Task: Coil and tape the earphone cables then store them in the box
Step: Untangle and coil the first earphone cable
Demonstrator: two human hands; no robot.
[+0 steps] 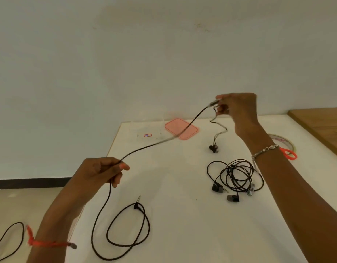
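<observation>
A black earphone cable [160, 142] is stretched in the air between my hands. My right hand [237, 109] pinches it high up near the splitter, and its two earbuds [213, 148] dangle down to the white table [182, 205]. My left hand [101, 170] grips the cable lower at the left. From there it drops into a loose loop [128, 228] on the table, ending in the jack plug [138, 199]. A second black earphone set [235, 177] lies tangled under my right forearm. The clear box [149, 132] stands at the table's far edge.
A pink lid [181, 129] lies beside the box. A roll of tape [282, 141] and orange-handled scissors [289, 153] sit at the right, partly behind my wrist. A wooden surface [323, 126] borders the far right. Another cable loop [9, 242] hangs at the lower left.
</observation>
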